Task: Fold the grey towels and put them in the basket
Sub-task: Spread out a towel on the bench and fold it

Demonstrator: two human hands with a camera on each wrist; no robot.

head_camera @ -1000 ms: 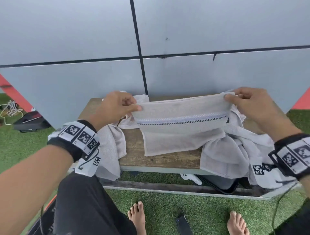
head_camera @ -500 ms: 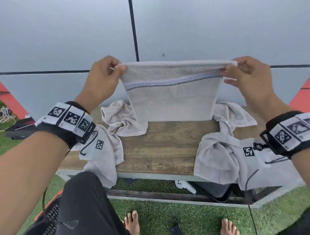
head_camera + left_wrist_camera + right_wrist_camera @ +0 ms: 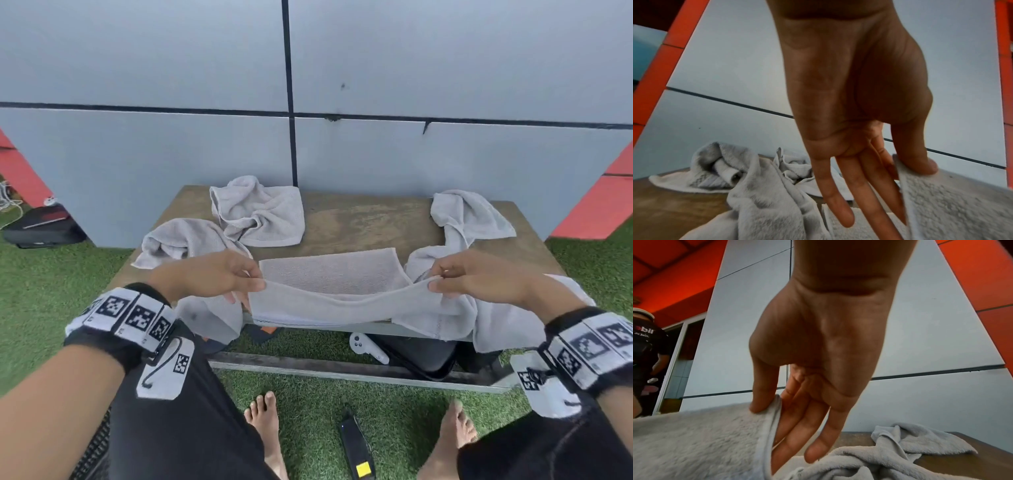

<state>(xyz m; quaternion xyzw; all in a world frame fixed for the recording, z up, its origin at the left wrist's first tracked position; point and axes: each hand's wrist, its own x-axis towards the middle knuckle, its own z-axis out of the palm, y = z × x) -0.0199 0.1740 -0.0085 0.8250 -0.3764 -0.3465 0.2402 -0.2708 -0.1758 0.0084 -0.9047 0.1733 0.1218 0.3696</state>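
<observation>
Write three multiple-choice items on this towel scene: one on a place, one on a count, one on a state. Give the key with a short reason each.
1. Where does the far part of the held towel lie?
A. on the wooden table
B. on the grass
C. in a basket

2. How many crumpled towels lie at the table's far left corner area?
A. none
B. two
C. five

3. How do the hands hold the towel?
A. both palms flat on it
B. each pinches an end of its raised edge
C. only one hand touches it

Key: 1 A, its far part lies flat on the tabletop. 2 B, the back crumpled towel and the left crumpled towel show there. 3 B, the left hand and right hand each have thumb and fingers closed on the edge.
</observation>
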